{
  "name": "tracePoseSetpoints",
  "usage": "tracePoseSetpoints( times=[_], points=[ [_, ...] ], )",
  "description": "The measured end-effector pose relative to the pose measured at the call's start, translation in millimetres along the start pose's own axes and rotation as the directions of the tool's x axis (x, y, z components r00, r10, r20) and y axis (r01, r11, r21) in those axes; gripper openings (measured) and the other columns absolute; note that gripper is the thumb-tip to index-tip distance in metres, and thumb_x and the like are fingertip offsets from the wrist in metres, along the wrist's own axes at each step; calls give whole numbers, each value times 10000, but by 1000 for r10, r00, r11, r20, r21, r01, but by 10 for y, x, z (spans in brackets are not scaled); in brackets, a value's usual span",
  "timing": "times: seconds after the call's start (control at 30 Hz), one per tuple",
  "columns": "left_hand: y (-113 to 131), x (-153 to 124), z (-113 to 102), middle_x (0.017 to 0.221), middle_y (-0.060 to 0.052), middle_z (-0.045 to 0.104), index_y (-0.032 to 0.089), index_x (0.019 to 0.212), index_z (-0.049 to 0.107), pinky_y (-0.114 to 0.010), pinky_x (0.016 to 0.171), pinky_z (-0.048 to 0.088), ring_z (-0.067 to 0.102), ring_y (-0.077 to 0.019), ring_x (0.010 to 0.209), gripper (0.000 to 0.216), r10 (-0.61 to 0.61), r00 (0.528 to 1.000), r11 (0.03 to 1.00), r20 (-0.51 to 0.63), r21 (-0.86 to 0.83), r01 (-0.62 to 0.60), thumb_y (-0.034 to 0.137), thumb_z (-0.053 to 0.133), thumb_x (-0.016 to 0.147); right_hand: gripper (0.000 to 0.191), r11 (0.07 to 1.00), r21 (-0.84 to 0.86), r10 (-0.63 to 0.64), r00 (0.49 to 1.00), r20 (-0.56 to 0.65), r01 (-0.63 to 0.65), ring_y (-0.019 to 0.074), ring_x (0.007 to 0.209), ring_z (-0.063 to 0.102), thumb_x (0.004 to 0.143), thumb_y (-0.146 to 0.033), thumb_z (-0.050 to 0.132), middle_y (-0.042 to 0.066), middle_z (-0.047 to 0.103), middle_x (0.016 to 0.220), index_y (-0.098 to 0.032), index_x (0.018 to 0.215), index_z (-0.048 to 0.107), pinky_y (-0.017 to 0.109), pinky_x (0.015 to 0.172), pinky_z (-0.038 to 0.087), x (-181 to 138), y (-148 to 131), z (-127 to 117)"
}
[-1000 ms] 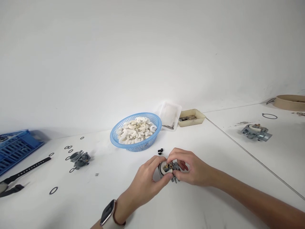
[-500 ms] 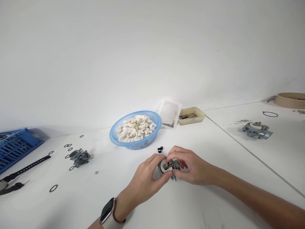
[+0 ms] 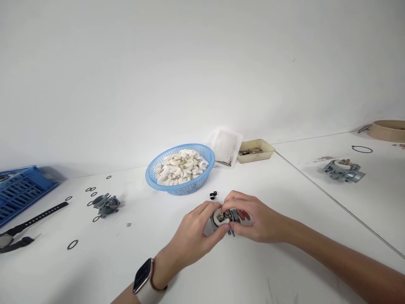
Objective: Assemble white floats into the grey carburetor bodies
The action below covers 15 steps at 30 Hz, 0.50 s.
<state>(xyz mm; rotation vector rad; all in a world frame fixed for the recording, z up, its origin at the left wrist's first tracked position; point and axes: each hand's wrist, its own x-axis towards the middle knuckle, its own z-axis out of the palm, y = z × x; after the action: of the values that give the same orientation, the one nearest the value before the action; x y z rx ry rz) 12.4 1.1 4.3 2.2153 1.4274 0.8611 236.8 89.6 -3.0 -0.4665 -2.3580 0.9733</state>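
Note:
A small grey metal carburetor body (image 3: 225, 219) with a white curved float and brass parts on top rests on the white table, held between both hands. My left hand (image 3: 193, 236) wraps its left side, thumb pressed on the white float. My right hand (image 3: 253, 219) grips its right side, fingertips pinched over the brass centre. A watch sits on my left wrist (image 3: 144, 278). Two tiny black parts (image 3: 213, 195) lie just beyond the hands.
A blue basket (image 3: 180, 168) of white curved floats stands behind. Further back are a clear tray (image 3: 226, 147) and a beige tray (image 3: 255, 150). Other carburetor bodies lie at left (image 3: 106, 203) and right (image 3: 344, 169). Black O-rings (image 3: 72, 244), a black strap (image 3: 34, 218) and a blue crate (image 3: 19, 190) sit left.
Both hands keep hold of the carburetor body with small finger shifts on top. The view has tilted slightly, so everything sits a little higher in the picture.

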Motion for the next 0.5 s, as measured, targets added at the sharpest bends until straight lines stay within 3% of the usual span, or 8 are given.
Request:
tracePoseSetpoints(
  times=[0.5],
  points=[
    [-13, -5, -9, 1107, -31, 691, 264, 1268, 602, -334, 811, 527, 664, -211, 948, 243, 10, 1000, 999, 14, 47, -11, 369, 625, 1050, 268, 997, -59, 45, 998, 39, -43, 141, 768, 563, 917, -181, 645, 32, 637, 1132, -257, 1169, 698, 306, 676, 495, -9, -55, -20]
  ],
)
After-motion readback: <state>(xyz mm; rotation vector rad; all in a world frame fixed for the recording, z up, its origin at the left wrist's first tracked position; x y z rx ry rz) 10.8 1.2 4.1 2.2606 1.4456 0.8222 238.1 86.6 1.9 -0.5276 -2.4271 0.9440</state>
